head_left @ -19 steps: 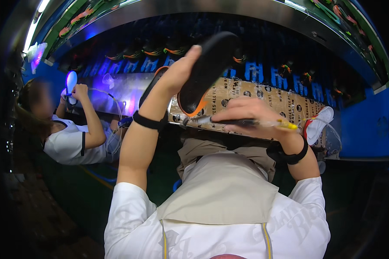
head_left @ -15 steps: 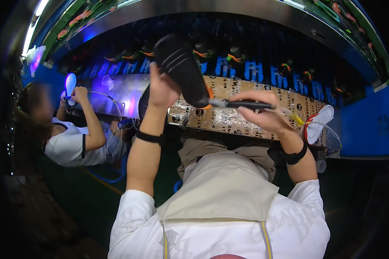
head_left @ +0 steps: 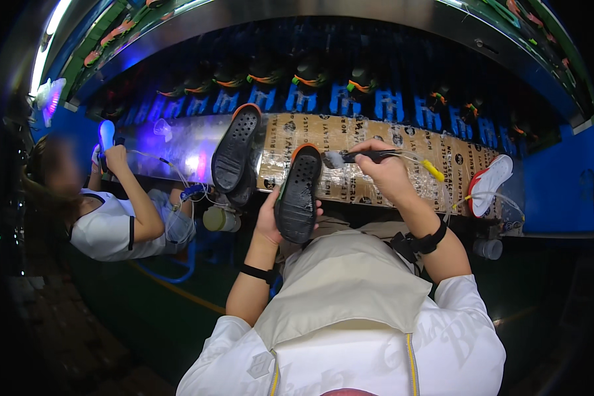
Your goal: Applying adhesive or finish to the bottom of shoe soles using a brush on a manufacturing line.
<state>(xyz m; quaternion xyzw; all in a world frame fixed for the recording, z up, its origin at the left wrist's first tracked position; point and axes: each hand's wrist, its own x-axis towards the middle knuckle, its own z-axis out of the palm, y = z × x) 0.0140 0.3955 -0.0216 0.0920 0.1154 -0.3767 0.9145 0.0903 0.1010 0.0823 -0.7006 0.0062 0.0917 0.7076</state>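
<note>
My left hand (head_left: 268, 219) grips a black shoe sole (head_left: 299, 201) by its lower part, in front of my apron. The sole's inner face is up, with small holes near its orange-rimmed far end and a wet-looking sheen. In my right hand (head_left: 388, 175) is a black-handled brush (head_left: 373, 156), fed by a thin tube. Its pale bristles (head_left: 334, 159) are just right of the sole's far end; whether they touch it I cannot tell. Left of these, another black sole (head_left: 235, 150) lies at the bench edge, partly over a further dark sole (head_left: 245, 188).
Printed cardboard (head_left: 356, 181) covers the bench. A white-and-red sole (head_left: 491, 185) lies at its right end. Beyond runs a rack of blue holders (head_left: 389, 105) with dark shoes. A lidded jar (head_left: 221, 219) hangs below the edge. At left, a co-worker (head_left: 115, 214) holds a sole.
My left hand has lowered the sole toward me and turned it, so its holed inner face shows instead of the streaked outer face. The brush remains near its orange end.
</note>
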